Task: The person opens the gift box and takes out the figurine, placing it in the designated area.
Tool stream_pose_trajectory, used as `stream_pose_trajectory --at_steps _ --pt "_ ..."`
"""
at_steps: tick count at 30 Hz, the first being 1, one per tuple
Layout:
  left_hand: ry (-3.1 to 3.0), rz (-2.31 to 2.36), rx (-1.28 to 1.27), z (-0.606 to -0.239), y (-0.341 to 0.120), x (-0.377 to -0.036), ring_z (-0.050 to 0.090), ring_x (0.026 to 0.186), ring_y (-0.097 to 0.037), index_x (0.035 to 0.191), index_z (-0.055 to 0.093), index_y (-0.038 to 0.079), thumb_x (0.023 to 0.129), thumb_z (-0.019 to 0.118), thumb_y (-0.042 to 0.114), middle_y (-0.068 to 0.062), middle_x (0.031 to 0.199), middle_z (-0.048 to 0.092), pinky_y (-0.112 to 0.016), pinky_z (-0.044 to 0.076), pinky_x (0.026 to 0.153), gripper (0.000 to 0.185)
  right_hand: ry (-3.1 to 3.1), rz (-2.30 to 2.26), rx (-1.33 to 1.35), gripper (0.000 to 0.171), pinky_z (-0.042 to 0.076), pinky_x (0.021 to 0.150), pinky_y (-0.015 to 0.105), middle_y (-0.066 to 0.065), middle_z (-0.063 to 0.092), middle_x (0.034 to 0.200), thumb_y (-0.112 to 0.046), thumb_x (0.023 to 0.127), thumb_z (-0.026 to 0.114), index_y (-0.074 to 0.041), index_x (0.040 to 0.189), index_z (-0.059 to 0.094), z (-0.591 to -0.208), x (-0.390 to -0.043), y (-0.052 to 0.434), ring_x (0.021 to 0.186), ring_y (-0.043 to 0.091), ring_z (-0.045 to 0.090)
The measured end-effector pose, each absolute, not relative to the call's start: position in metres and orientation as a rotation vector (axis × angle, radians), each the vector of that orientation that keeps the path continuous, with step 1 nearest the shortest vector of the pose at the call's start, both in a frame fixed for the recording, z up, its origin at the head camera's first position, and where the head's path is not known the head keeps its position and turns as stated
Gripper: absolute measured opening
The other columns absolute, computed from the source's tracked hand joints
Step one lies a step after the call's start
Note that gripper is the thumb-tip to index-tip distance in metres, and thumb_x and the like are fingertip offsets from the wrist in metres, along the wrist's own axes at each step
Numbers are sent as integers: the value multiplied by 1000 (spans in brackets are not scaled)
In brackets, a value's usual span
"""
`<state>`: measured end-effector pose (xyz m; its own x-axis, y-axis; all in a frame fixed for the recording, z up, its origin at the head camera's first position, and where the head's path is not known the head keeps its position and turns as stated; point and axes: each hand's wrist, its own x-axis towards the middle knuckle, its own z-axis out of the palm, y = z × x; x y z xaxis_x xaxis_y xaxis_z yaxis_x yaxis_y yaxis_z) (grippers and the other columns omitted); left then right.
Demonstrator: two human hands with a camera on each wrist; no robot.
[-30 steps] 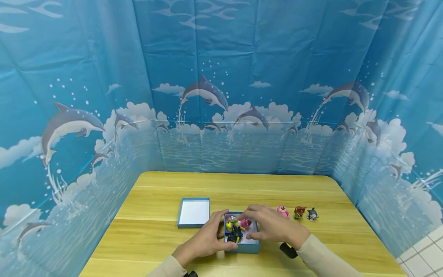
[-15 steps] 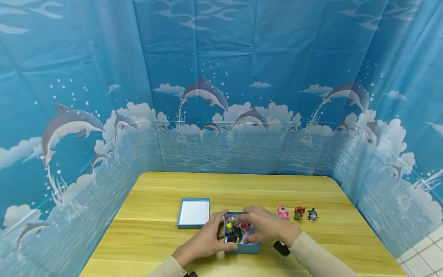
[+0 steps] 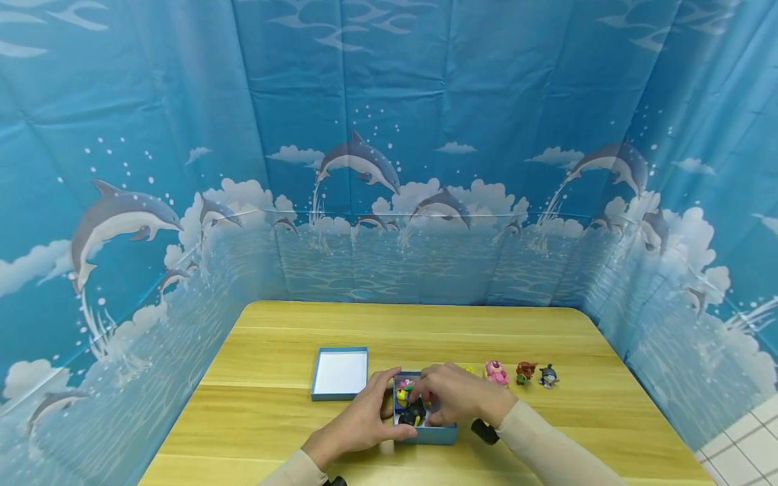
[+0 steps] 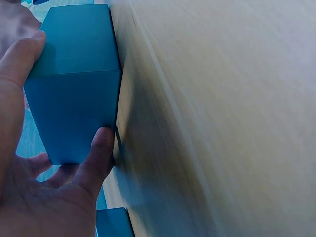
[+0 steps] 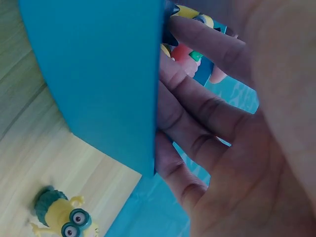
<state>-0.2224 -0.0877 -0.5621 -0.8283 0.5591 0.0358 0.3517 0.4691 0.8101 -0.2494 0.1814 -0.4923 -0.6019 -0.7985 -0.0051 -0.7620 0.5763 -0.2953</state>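
A blue box [image 3: 437, 436] with a white inside stands near the table's front, holding several small toy figurines. My left hand [image 3: 358, 417] grips its left side, thumb at the front and fingers at the back corner; in the left wrist view fingers [image 4: 96, 160] lie against the box wall [image 4: 74, 111]. My right hand [image 3: 458, 393] reaches down into the box, thumb and fingers around a reddish-pink figurine that they mostly cover. I cannot tell whether they pinch it. Beside them show a yellow figurine [image 3: 402, 397] and a black figurine [image 3: 412, 413].
The blue lid [image 3: 342, 373] lies white side up to the box's left. Right of the box stand a pink figurine [image 3: 496, 372], a reddish-brown figurine [image 3: 525, 372] and a grey figurine [image 3: 548, 376]. A yellow goggled figurine [image 5: 64, 215] stands beside the box, mostly hidden in the head view.
My right hand has shifted left and deeper over the box, covering more of the reddish-pink figurine. A bit of yellow now shows behind it. My left hand has stayed on the box.
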Motion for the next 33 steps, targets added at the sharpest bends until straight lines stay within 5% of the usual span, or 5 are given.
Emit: stream_pose_trajectory --at_steps 4,13,33 --pt "2489 1278 785 -562 -88 -223 62 149 -24 186 24 20 104 88 57 -10 183 38 -41 60 121 110 2677 -360 -1335 33 41 70 18 -3 72 91 -24 91 104 -20 121 90 -493 -252 177 76 -4 44" --pt "2501 1284 790 -563 -88 -222 61 149 -24 185 26 19 103 89 58 -10 180 40 -43 58 123 111 2674 -321 -1349 30 43 64 14 -7 72 85 -24 89 106 -21 114 90 -491 -255 170 69 -7 46" --pt "2536 1231 824 -565 -87 -224 60 149 -25 186 24 18 103 86 63 -11 181 41 -46 58 123 113 2682 -298 -1335 27 48 64 13 -10 75 93 -25 90 106 -21 113 92 -496 -256 170 72 -9 52"
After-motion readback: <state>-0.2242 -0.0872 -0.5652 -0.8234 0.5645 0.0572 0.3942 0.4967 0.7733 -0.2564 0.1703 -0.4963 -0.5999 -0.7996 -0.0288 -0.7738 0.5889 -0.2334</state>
